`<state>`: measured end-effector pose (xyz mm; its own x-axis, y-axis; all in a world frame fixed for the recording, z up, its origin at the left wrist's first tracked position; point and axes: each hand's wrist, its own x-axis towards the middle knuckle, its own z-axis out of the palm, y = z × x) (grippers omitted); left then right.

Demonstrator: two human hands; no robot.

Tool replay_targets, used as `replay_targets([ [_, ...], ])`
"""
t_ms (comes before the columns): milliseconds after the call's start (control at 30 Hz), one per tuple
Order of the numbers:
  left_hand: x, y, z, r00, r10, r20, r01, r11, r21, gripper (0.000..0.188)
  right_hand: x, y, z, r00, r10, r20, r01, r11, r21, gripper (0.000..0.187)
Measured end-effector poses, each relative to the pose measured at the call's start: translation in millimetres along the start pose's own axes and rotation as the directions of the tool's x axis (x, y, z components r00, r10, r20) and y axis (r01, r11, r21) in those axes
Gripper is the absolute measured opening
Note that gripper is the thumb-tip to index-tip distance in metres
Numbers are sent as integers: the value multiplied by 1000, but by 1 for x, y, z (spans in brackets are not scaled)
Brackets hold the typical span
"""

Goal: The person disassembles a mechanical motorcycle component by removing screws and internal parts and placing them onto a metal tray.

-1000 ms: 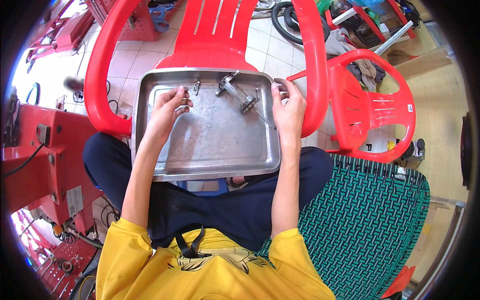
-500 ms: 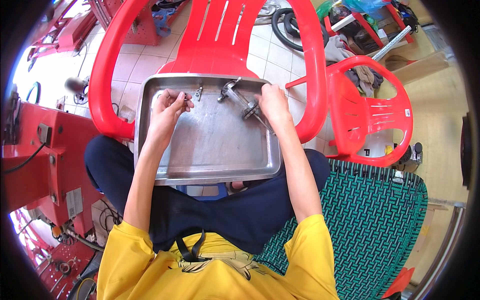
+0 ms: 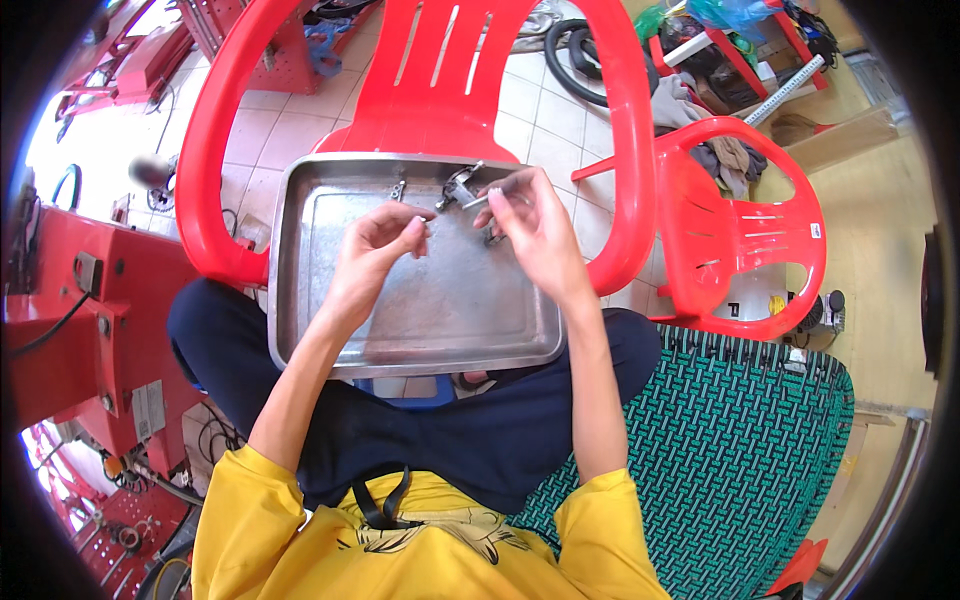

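Observation:
Over the metal tray [image 3: 420,310], my left hand [image 3: 378,250] pinches a small piece between thumb and fingers; it is too small to name. My right hand [image 3: 535,230] pinches a thin metal pin [image 3: 474,204], which points left toward the left hand. The two hands are close together but apart. Behind the right fingers lies a greasy metal assembly [image 3: 455,188], partly hidden by that hand. Near the tray's far edge rests a small metal fitting [image 3: 398,190], just beyond the left fingers.
The tray spans my lap and a red plastic chair [image 3: 430,110]. Another red chair [image 3: 735,230] stands to the right, by a green woven seat [image 3: 720,440]. Red machinery [image 3: 100,310] is at the left. Black tubing [image 3: 570,70] lies on the tiled floor.
My left hand has moved right and nearer. My right hand has come off the tray's right side toward the middle, with the thin metal pin now showing in its fingers.

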<state>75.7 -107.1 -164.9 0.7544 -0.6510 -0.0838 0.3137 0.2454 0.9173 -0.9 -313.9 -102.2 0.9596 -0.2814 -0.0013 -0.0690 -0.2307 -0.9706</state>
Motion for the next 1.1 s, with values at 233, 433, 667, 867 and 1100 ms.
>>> replay_targets([
  [233,-4,-3,8,1000,-26,-5,26,999,-37,22,-27,12,43,979,-123,-161,158,961,226,17],
  [433,-6,-3,8,1000,17,-7,-17,999,-27,23,-30,11,45,952,-192,-240,200,980,8,18],
  [667,-7,0,9,998,65,-4,-65,998,-5,13,-34,6,42,909,-334,-249,272,929,-253,19],
  [867,-8,1,5,992,128,-24,-127,992,29,15,-36,-3,35,896,-428,-118,344,837,-425,19],
  [1100,-6,3,5,938,341,60,-344,901,265,16,-38,-1,32,912,-404,-73,313,798,-516,19],
])
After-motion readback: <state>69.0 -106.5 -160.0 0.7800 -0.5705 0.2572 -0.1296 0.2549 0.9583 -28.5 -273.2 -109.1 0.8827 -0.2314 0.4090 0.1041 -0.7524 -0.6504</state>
